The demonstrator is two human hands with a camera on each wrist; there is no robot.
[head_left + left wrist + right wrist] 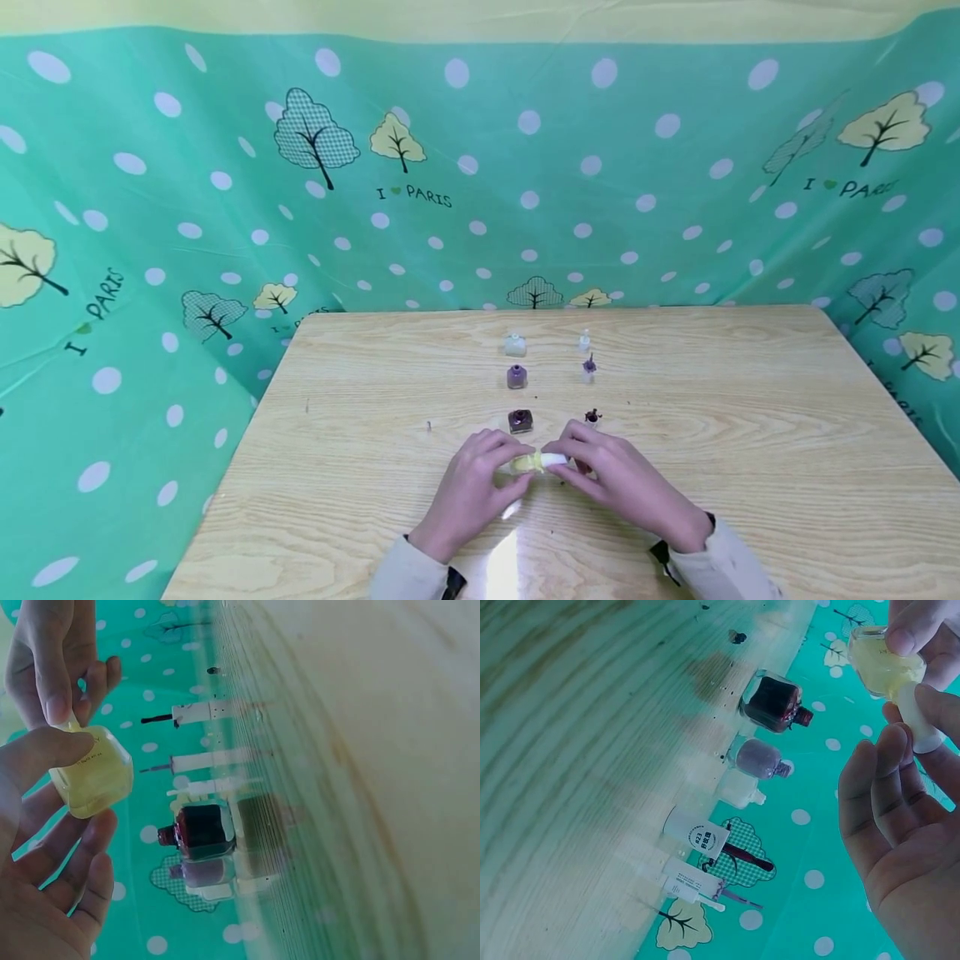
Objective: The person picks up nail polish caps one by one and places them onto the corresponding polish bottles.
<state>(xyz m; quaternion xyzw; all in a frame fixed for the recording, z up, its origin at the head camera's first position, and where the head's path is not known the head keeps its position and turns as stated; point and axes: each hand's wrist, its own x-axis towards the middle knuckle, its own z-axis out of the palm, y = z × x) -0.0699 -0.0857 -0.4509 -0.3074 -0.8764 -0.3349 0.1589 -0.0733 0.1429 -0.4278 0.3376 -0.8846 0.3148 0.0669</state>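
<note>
My left hand pinches a bottle of pale yellow nail polish between thumb and fingers. The bottle is tipped on its side, its neck toward my right hand. Right thumb and fingers grip the white cap, which is right at the bottle's neck. Both hands are above the table near its middle, and the bottle is raised off the wood in the left wrist view. Just beyond them stands an uncapped dark red polish bottle. A white cap with a dark red brush stands brush-up close past the right hand.
Behind the dark bottle, a purple polish bottle and a whitish one stand uncapped in a row. To their right are a cap with a purple brush and one with a white brush. A patterned green cloth hangs behind the table.
</note>
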